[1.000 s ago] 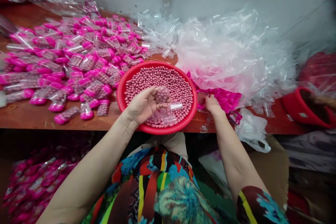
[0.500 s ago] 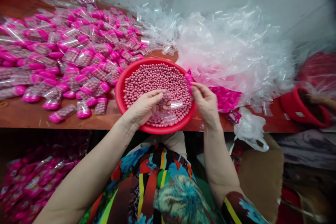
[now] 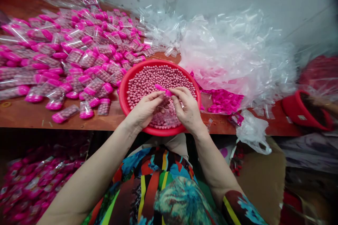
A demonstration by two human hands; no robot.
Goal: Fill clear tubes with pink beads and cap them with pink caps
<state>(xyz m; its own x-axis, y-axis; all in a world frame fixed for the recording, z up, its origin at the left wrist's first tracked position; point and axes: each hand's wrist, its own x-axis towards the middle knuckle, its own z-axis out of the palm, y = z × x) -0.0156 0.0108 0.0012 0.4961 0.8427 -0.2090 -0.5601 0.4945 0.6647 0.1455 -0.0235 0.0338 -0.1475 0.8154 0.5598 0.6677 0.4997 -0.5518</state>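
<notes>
A red basin (image 3: 123, 103) full of small pink beads (image 3: 148, 77) sits at the table's front edge. Over it, my left hand (image 3: 146, 109) is closed round a small clear container, mostly hidden by the fingers. My right hand (image 3: 186, 107) pinches a bright pink cap (image 3: 165, 89) right at the container's top, close against my left fingertips. To the left lies a large heap of filled clear containers with pink ends (image 3: 91, 56). Loose pink caps (image 3: 225, 101) lie right of the basin.
Clear plastic bags (image 3: 227, 52) and empty clear containers (image 3: 165, 30) are piled along the wall. A small white bag (image 3: 252, 130) hangs over the front edge. Further right, another person's hand (image 3: 326, 104) reaches into a red pot (image 3: 293, 110). Pink packets (image 3: 34, 182) fill the space below left.
My right hand has moved left with the pink cap, from the basin's right rim to my left hand. My left hand has stayed over the beads.
</notes>
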